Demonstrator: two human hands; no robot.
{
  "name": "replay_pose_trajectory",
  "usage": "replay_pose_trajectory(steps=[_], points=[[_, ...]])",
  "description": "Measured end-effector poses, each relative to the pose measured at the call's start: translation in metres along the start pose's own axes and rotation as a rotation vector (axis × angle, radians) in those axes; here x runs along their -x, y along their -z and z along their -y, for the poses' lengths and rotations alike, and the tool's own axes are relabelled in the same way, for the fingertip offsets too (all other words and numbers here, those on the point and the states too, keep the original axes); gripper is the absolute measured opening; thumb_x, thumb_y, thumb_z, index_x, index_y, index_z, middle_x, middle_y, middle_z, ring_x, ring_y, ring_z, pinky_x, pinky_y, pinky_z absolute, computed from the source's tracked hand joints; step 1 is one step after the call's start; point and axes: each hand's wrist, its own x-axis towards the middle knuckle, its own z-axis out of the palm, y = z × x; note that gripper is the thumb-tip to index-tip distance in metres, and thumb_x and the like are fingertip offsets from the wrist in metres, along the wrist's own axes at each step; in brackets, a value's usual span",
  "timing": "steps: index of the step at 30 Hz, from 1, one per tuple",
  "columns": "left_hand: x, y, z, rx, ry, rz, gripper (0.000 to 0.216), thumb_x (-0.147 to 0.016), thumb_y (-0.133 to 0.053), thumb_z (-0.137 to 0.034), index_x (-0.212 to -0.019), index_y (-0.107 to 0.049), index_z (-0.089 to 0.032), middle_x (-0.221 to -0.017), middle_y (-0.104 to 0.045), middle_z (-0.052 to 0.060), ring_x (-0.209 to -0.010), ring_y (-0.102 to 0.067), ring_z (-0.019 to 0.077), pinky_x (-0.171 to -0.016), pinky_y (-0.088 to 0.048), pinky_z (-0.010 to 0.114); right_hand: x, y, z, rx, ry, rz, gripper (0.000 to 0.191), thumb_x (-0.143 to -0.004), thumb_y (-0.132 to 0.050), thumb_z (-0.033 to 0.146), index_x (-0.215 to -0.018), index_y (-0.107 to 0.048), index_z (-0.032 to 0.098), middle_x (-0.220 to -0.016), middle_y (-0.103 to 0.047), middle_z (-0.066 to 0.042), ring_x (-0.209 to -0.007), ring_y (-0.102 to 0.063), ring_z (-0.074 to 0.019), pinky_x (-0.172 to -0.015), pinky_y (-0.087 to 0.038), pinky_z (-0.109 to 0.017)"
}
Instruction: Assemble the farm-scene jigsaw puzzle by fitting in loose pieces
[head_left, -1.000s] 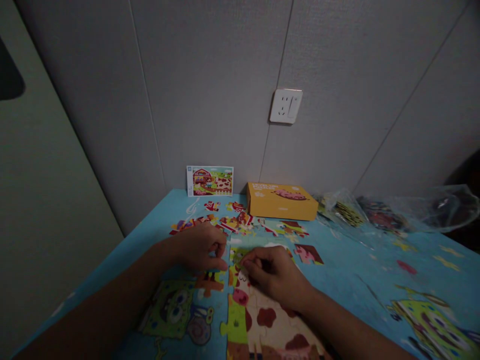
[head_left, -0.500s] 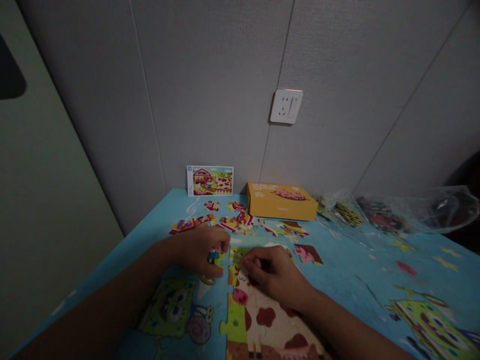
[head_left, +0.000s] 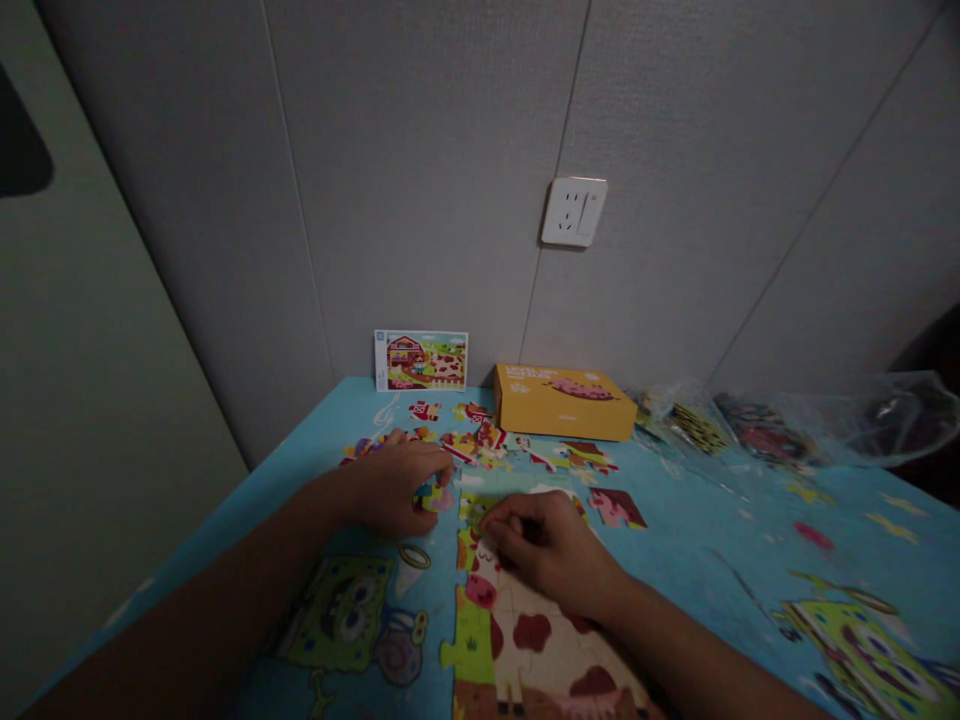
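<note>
My left hand (head_left: 394, 487) is closed on a small colourful puzzle piece (head_left: 433, 496), held just left of the joined puzzle. My right hand (head_left: 544, 545) rests with curled fingers on the upper part of the assembled puzzle (head_left: 525, 640), which shows a white cow with brown spots on green. Fingertips of the right hand press on the puzzle's top left corner; nothing shows inside them. Several loose puzzle pieces (head_left: 480, 442) lie scattered just beyond both hands.
A blue cartoon-printed tablecloth (head_left: 750, 560) covers the table. A reference picture card (head_left: 421, 360) leans against the grey wall beside a yellow box (head_left: 562, 402). Clear plastic bags (head_left: 787, 420) lie at the back right. A wall socket (head_left: 574, 211) sits above.
My left hand has moved away from me with the puzzle piece, up from the near tablecloth toward the loose pieces. My right hand has stayed on the puzzle.
</note>
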Motion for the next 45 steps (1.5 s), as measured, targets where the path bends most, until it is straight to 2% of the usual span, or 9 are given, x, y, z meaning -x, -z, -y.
replay_pose_trajectory(steps=[8,12,16,25,29,33,35,38,45], points=[[-0.007,-0.007,0.008,-0.095,0.199,-0.128,0.019,-0.073,-0.055,-0.029,-0.089,-0.053,-0.019,-0.099,-0.058,0.006,-0.096,-0.051,0.0244,-0.087,-0.033,0.041,0.0,0.001,0.0,-0.001,0.011,-0.012,0.023,-0.082,-0.052,0.029,-0.075,-0.069,0.015,-0.05,-0.044,0.004,-0.048,-0.035,-0.0081,-0.047,-0.026,-0.021],[-0.018,-0.022,0.012,-0.123,0.225,-0.294,0.041,-0.081,-0.054,-0.044,-0.114,-0.054,-0.018,-0.12,-0.055,0.011,-0.111,-0.044,0.0296,-0.094,-0.032,0.047,0.0,0.0,0.001,-0.011,0.01,-0.02,0.022,-0.081,-0.053,0.028,-0.074,-0.069,0.015,-0.049,-0.044,0.004,-0.048,-0.034,-0.0078,-0.047,-0.026,-0.021],[-0.023,-0.032,0.017,-0.068,0.196,-0.257,0.048,-0.084,-0.053,-0.045,-0.125,-0.051,-0.02,-0.133,-0.05,0.009,-0.121,-0.037,0.0311,-0.099,-0.031,0.049,-0.001,0.001,0.0,-0.01,0.031,-0.021,0.023,-0.082,-0.052,0.028,-0.074,-0.069,0.014,-0.051,-0.046,0.004,-0.048,-0.035,-0.0074,-0.047,-0.027,-0.02],[-0.027,-0.036,0.022,-0.017,0.161,-0.284,0.04,-0.084,-0.053,-0.043,-0.118,-0.058,-0.022,-0.122,-0.058,0.007,-0.118,-0.041,0.0287,-0.099,-0.032,0.047,-0.002,0.002,-0.001,-0.012,0.012,-0.01,0.025,-0.083,-0.051,0.029,-0.075,-0.069,0.013,-0.051,-0.053,0.003,-0.046,-0.039,-0.0071,-0.047,-0.029,-0.019],[-0.028,-0.037,0.026,-0.044,0.174,-0.305,0.046,-0.082,-0.054,-0.047,-0.12,-0.057,-0.021,-0.122,-0.057,0.008,-0.119,-0.041,0.0309,-0.1,-0.031,0.048,-0.01,0.01,-0.013,0.079,-0.004,-0.155,0.022,-0.081,-0.052,0.026,-0.081,-0.072,0.015,-0.059,-0.06,0.001,-0.052,-0.046,-0.0092,-0.051,-0.032,-0.02],[-0.028,-0.037,0.032,-0.059,0.163,-0.382,0.052,-0.081,-0.054,-0.051,-0.124,-0.054,-0.022,-0.126,-0.055,0.009,-0.12,-0.04,0.0306,-0.101,-0.031,0.047,-0.02,0.036,-0.033,0.365,-0.151,-0.556,0.024,-0.081,-0.05,0.023,-0.085,-0.073,0.016,-0.079,-0.069,-0.007,-0.074,-0.057,-0.0166,-0.069,-0.038,-0.026],[-0.027,-0.038,0.033,-0.05,0.159,-0.397,0.052,-0.081,-0.054,-0.052,-0.124,-0.054,-0.022,-0.125,-0.055,0.009,-0.12,-0.041,0.0299,-0.101,-0.032,0.046,-0.024,0.047,-0.042,0.486,-0.232,-0.638,0.025,-0.078,-0.052,0.021,-0.093,-0.072,0.017,-0.091,-0.069,-0.01,-0.086,-0.057,-0.0201,-0.079,-0.037,-0.029],[-0.028,-0.04,0.034,-0.034,0.184,-0.382,0.051,-0.081,-0.053,-0.047,-0.126,-0.053,-0.022,-0.128,-0.052,0.01,-0.122,-0.04,0.0302,-0.102,-0.031,0.047,-0.027,0.053,-0.05,0.546,-0.354,-0.606,0.034,-0.076,-0.057,0.03,-0.106,-0.069,0.02,-0.106,-0.066,-0.012,-0.101,-0.053,-0.0259,-0.084,-0.036,-0.033],[-0.025,-0.043,0.034,-0.019,0.142,-0.458,0.043,-0.081,-0.054,-0.046,-0.115,-0.058,-0.02,-0.119,-0.058,0.009,-0.113,-0.046,0.0263,-0.1,-0.034,0.041,-0.03,0.039,-0.053,0.574,-0.328,-0.494,0.042,-0.078,-0.058,0.039,-0.117,-0.063,0.026,-0.118,-0.062,-0.009,-0.113,-0.045,-0.0317,-0.089,-0.032,-0.044]])
